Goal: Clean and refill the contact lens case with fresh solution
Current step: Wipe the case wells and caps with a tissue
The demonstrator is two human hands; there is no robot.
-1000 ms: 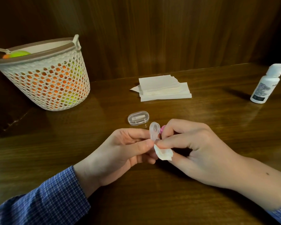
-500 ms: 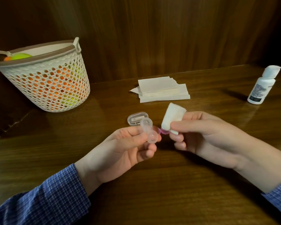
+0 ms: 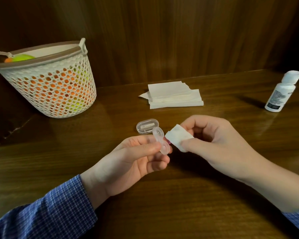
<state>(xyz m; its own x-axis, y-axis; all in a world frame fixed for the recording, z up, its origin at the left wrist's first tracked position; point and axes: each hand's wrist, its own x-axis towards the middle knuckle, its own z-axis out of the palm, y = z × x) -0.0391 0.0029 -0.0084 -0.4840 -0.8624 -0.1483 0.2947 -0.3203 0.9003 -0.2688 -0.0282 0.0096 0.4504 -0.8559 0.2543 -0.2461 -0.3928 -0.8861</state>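
My two hands hold a small lens case and a folded tissue above a glossy wooden desk.

My left hand [image 3: 128, 163] pinches the clear, smooth plastic lens case [image 3: 160, 141] between thumb and curled fingers; a bit of pink shows at its right edge. My right hand [image 3: 214, 144] grips a soft white folded tissue [image 3: 178, 137] just beside the case, perhaps touching it. Behind lie a clear oval lid [image 3: 147, 126], a stack of white tissues [image 3: 174, 95], a white bottle [image 3: 281, 94] with an unreadable label, and a perforated plastic basket [image 3: 48, 83].
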